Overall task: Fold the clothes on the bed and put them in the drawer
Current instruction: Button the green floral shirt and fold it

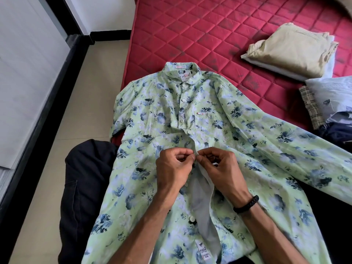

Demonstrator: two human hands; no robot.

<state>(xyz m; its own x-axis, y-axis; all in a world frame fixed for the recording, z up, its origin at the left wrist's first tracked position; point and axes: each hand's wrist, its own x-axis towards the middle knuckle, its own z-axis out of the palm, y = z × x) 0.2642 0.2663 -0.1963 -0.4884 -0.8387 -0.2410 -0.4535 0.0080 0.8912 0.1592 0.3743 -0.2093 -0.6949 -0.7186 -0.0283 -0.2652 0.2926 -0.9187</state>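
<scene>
Left hand [172,164]: fingers [183,151] curled, pinching the left edge of the shirt's front opening at mid-chest.
Right hand [219,164]: fingers [206,152] curled, pinching the opposite edge of the opening, tips almost touching the left hand's; a black braided wristband [246,204] circles the wrist.
Shirt [152,134]: pale green woven cloth printed with blue-grey leaf blotches, long-sleeved, lying face up on the bed with its collar pointing away from the fingers; buttoned beyond the fingers, gaping open nearer than them, where the white inner side shows.
Buttons [191,219]: small, round, white, in a row along the placket on both sides of the fingers.
Shirt labels: a white woven tag on the hem nearer than the fingers, another inside the collar beyond them.
Sleeve [297,149]: spread out flat to the right of the fingers.
Dark garment [83,180]: black, soft, bunched to the left of the fingers, partly under the shirt.
Bed [209,35]: red mattress quilted in diamonds, with dark smudges, beyond the fingers.
Folded pile [289,50]: beige cloth on white, far right of the fingers.
Loose clothes [327,103]: checked, light blue and navy pieces heaped at the right edge.
Floor [91,96]: pale tiles, left of the bed.
</scene>
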